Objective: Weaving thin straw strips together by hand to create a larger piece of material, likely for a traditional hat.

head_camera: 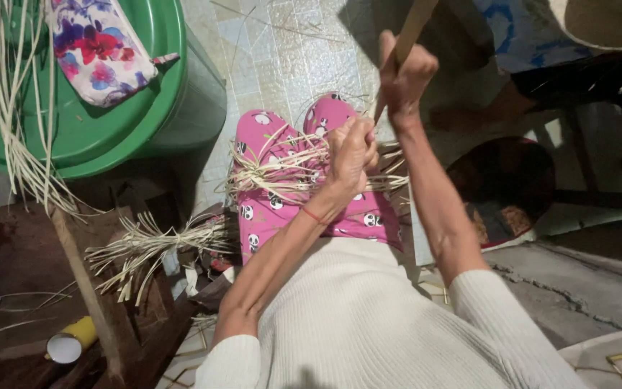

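Two hands work over the lap: the left hand (352,151) has its fingers clamped on pale straw strips (289,169) lying across pink trousers (268,209); higher right, the right hand (404,75) grips a wooden stick (415,25).

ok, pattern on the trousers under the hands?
Pink trousers with small black-and-white panda faces; clearest in the head view, on the lap.

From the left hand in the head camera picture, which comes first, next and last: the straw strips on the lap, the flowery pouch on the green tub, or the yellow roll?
1. Straw strips: on the lap, in the left hand itself.
2. Flowery pouch: up on the green tub, far to the picture's left.
3. Yellow roll: bottom corner of the picture's left side, a little farther than the pouch.
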